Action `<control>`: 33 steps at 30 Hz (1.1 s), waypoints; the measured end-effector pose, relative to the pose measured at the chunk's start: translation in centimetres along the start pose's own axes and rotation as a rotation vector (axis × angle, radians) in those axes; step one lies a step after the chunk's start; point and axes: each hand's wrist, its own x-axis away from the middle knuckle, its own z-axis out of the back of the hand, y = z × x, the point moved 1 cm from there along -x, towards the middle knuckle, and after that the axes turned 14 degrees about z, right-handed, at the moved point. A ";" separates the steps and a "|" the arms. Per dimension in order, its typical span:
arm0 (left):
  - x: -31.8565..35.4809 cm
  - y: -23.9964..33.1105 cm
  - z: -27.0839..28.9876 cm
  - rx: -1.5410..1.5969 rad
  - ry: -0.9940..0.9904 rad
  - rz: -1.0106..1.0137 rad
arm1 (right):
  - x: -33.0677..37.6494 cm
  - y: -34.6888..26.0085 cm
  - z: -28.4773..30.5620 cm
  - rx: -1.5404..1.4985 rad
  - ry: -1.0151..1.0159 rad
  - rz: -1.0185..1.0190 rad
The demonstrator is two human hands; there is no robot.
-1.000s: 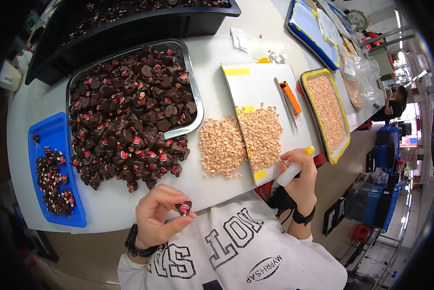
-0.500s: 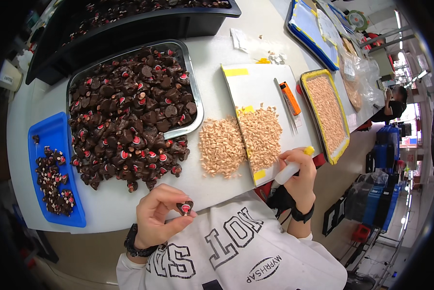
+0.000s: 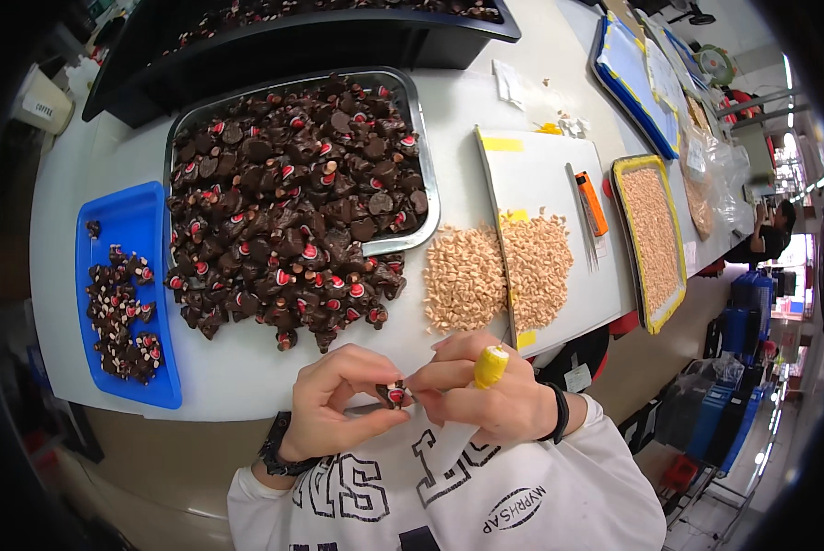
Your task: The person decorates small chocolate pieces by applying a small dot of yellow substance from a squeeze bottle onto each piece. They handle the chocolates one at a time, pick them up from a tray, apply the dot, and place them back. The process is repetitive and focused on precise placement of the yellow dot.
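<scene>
My left hand is closed, pinching a small dark brown figure piece with a red-and-white detail between thumb and fingertips. Close against it, my right hand has its fingertips at the piece's right side. A white tube with a yellow end is gripped in that right hand; only the yellow end with a pale tip shows, the rest hidden by fingers. Beyond my hands a heap of similar brown pieces fills a metal tray and spills over its near edge. To its right lie small beige pieces, partly on a white board.
At left, a blue tray holds several finished-looking brown pieces. A large black bin stands behind. Tweezers and an orange cutter lie on the board. A yellow-rimmed tray of beige pieces is farther right. A person is in the background.
My right hand has moved left from the board's near edge to the brown piece, the tube turned within its grip. My left hand still holds the piece. The whole view has shifted.
</scene>
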 end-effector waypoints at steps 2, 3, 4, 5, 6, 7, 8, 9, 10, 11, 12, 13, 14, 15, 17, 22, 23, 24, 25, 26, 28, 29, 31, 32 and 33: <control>0.0 -0.2 0.1 -0.019 0.008 -0.006 | 0.0 0.1 0.1 0.013 -0.017 0.005; 0.0 -0.2 0.1 -0.013 0.015 -0.004 | 0.0 0.1 0.1 0.021 -0.023 0.006; 0.1 -0.2 0.1 -0.008 0.022 -0.002 | 0.2 0.1 0.0 0.032 -0.017 0.018; 0.1 -0.2 0.0 -0.007 0.026 -0.001 | 0.3 0.2 0.0 0.048 -0.012 0.031; 0.1 -0.2 0.0 -0.007 0.030 -0.001 | 0.4 0.3 0.0 0.063 -0.006 0.044; 0.1 -0.1 -0.1 -0.007 0.036 -0.001 | 0.4 0.3 -0.1 0.052 -0.016 0.037; 0.0 0.0 0.0 -0.032 0.037 -0.004 | 0.4 0.3 -0.3 0.043 -0.027 0.030; -0.1 0.1 0.0 -0.057 0.039 -0.007 | 0.4 0.4 -0.4 0.034 -0.038 0.024; -0.1 0.2 0.0 -0.082 0.042 -0.011 | 0.5 0.4 -0.5 0.034 -0.039 0.020; -0.2 0.2 0.0 -0.101 0.053 -0.018 | 0.6 0.4 -0.6 0.030 -0.038 0.020; -0.2 0.2 -0.1 -0.119 0.065 -0.026 | 0.7 0.5 -0.7 0.026 -0.038 0.020; -0.3 0.2 -0.1 -0.138 0.076 -0.033 | 1.0 0.6 -0.8 0.010 -0.037 0.015; -0.2 0.2 0.0 -0.143 0.082 -0.038 | 1.4 0.8 -1.0 -0.004 -0.033 0.011; -0.1 0.1 0.0 -0.148 0.088 -0.042 | 1.5 0.8 -1.1 -0.018 -0.028 0.006; 0.0 -0.3 0.1 -0.145 0.107 -0.056 | 1.2 0.8 -1.1 -0.039 0.009 0.011; 0.4 -0.4 -0.6 0.092 0.192 0.061 | 0.3 0.7 -0.4 -0.084 -0.020 0.019; 0.5 0.2 -0.6 -0.062 0.165 0.064 | -0.1 0.6 0.0 -0.107 -0.022 0.015; 0.5 1.1 -0.5 -0.215 0.138 0.068 | -0.2 0.6 0.4 -0.131 -0.025 0.013; 0.7 1.8 -0.4 -0.368 0.111 0.072 | -0.1 0.5 0.8 -0.124 0.011 0.043; 1.1 2.3 -0.1 -0.492 0.087 -0.013 | 0.2 0.3 1.2 -0.110 0.055 0.066; 3.3 4.0 1.0 -0.554 0.167 -0.018 | 0.7 0.3 1.4 -0.100 0.143 0.089; 4.8 4.8 2.2 -0.575 0.253 -0.061 | 0.7 0.2 1.4 -0.095 0.155 0.079; 6.8 6.0 4.3 -0.773 0.685 -0.332 | 0.7 0.1 1.2 -0.096 0.170 0.065; 7.6 6.8 6.0 -0.747 0.867 -0.335 | 0.6 0.1 1.3 -0.120 0.130 0.067; 8.0 7.7 7.1 -0.784 1.047 -0.264 | 0.5 0.2 1.5 -0.142 0.091 0.068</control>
